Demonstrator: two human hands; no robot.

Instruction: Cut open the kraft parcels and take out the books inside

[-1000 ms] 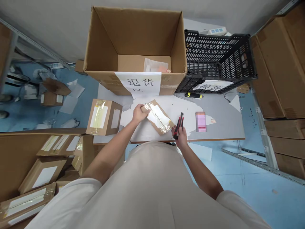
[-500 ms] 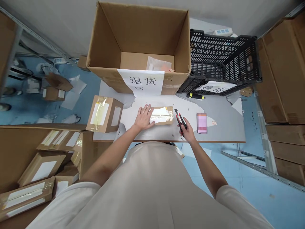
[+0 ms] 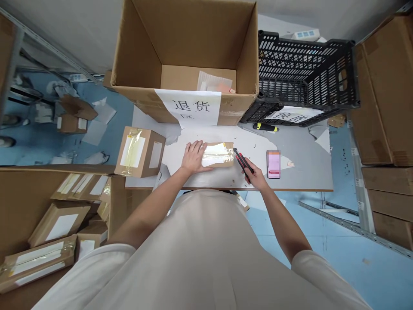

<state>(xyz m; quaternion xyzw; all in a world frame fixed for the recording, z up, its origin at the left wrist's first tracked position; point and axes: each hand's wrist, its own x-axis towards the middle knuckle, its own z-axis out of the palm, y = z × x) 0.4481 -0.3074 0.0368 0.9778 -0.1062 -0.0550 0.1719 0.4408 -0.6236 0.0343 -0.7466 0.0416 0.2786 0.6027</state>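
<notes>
A small taped cardboard box [image 3: 218,155] with a white label lies flat on the table. My left hand [image 3: 193,158] grips its left end, thumb along the near side and fingers towards the far side. In my right hand [image 3: 254,173] is a pair of red-and-black pliers [image 3: 241,161], handles close together. Their dark tip reaches the right end of the box; whether it touches the tape I cannot tell. Right of that hand lies a phone [image 3: 273,164] with a pinkish screen.
Behind stand a large open carton [image 3: 138,97] with a plastic pouch [image 3: 214,82] inside and a black crate [image 3: 335,84]. A yellow-and-black tool [image 3: 265,127] lies before the crate. Left are another taped box [image 3: 138,151] and a big carton [image 3: 19,185] holding several parcels.
The pliers' spread handles have come together, and their tip has moved left and down to the box's right end. My left hand stays on the box. The view has shifted slightly.
</notes>
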